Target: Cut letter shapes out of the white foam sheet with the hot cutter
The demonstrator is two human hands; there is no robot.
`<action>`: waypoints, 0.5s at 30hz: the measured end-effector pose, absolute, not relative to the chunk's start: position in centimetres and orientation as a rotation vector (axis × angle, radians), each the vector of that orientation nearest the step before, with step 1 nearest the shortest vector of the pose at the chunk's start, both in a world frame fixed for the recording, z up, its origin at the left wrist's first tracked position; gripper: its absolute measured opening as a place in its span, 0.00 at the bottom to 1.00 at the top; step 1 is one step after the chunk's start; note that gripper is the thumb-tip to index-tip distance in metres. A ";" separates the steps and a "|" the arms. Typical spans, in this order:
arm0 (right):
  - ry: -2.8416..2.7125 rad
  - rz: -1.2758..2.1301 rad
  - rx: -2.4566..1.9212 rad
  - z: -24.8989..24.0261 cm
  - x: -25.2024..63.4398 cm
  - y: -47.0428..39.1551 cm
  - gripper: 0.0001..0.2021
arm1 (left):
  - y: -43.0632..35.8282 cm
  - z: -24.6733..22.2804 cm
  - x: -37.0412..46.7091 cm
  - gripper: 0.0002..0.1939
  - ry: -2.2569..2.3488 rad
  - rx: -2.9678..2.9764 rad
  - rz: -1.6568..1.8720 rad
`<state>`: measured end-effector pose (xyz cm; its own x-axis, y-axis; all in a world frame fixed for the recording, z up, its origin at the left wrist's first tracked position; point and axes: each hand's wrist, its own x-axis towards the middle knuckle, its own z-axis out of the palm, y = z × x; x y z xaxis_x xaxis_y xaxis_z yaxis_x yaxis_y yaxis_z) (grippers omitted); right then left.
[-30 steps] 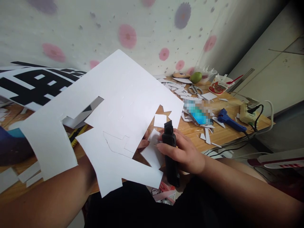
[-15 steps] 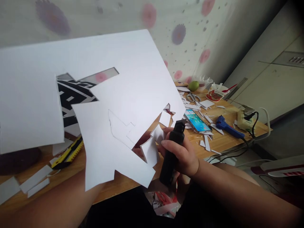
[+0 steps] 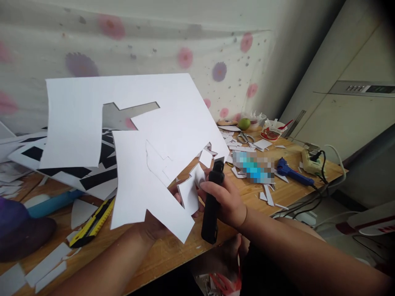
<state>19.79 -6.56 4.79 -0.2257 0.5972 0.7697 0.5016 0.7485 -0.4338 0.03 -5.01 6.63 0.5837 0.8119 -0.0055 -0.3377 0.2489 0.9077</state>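
Note:
I hold up a large white paper sheet (image 3: 138,123) with angular shapes cut out of it, tilted above the wooden table (image 3: 286,181). My left hand (image 3: 160,222) grips it from below, mostly hidden behind the paper, fingertips showing near a small dangling flap. My right hand (image 3: 226,199) is closed around a black utility knife (image 3: 211,205), its top end beside the sheet's cut right edge. Whether the blade touches the paper I cannot tell.
A yellow-black cutter (image 3: 92,220) lies on the table at left beside a blue tube (image 3: 52,204) and black-and-white cut boards (image 3: 92,179). On the right are paper scraps, scissors (image 3: 245,137), a phone (image 3: 253,170), a blue glue gun (image 3: 290,172), a power strip (image 3: 311,158), a cup (image 3: 271,131), a green fruit (image 3: 244,123).
The sheet has risen from flat over the table and turned more upright. The knife hand stayed at its right edge. My view lifted, so more of the table shows beneath.

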 end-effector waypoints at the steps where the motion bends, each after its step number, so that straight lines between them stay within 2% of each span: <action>1: -1.872 0.017 -0.809 5.0 19.8 -6.4 0.17 | -4.9 6.7 0.1 0.28 0.524 1.044 0.817; 5: -1.854 -0.252 -0.744 5.8 19.7 -6.1 0.12 | -4.7 6.9 -0.2 0.28 0.502 1.027 0.793; 10: -1.888 -0.331 -0.790 6.0 19.6 -6.0 0.08 | -4.8 6.9 0.0 0.23 0.520 0.989 0.849; 15: -1.881 -0.269 -0.842 5.6 19.5 -5.9 0.09 | -4.6 6.8 0.2 0.24 0.516 0.967 0.891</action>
